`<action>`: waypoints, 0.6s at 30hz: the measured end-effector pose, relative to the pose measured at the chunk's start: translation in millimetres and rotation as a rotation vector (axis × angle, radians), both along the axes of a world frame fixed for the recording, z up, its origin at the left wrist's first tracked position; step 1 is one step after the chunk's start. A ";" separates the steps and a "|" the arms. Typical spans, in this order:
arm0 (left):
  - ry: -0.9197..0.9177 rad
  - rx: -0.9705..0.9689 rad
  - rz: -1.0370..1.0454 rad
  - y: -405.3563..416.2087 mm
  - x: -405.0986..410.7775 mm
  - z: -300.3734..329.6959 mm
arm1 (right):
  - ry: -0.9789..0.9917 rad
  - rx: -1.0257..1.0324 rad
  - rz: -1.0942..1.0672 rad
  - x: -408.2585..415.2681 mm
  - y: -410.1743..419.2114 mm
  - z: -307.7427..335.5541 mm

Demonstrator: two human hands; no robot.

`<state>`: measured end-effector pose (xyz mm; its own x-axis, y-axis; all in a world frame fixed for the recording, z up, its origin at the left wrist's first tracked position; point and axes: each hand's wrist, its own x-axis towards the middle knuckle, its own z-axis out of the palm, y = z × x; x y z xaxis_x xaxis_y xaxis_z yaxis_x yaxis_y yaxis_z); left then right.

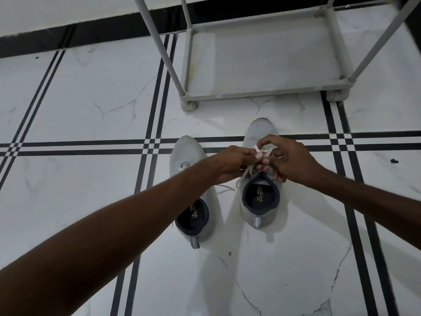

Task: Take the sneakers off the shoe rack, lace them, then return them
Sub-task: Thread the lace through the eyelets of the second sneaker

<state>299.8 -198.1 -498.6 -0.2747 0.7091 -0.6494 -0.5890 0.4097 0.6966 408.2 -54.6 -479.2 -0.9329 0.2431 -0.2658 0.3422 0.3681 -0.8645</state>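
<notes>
**Both hands on the lace of the right sneaker**

Two grey sneakers stand side by side on the tiled floor (pixel 68 110), toes toward the shoe rack (pixel 262 55), heels toward the person. Left hand (pixel 230 164) and right hand (pixel 293 160) reach forward over the right sneaker (pixel 259 199), each pinching its white lace (pixel 245 175). The left sneaker (pixel 191 151) lies partly under the left forearm.

Even, cool indoor light, soft shadows on the glossy floor (pixel 68 106) (faint glare), wide-angle bowing at edges.
</notes>
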 end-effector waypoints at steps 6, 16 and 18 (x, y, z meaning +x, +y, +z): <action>0.095 -0.011 0.039 1.8 0.1 -3.8 | -0.100 -0.182 -0.006 -1.8 -0.5 -6.2; 1.306 -0.044 -0.389 -3.9 -7.1 9.3 | -0.176 -0.329 -0.009 -5.3 19.6 -15.6; 1.514 -0.059 -0.396 -4.0 5.8 8.3 | -0.180 -0.327 0.033 -7.5 21.0 -14.2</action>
<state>305.5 -202.2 -490.4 -0.4821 0.8759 0.0192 0.7654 0.4103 0.4959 400.7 -33.6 -493.4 -0.8700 0.0882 -0.4851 0.4921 0.0957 -0.8653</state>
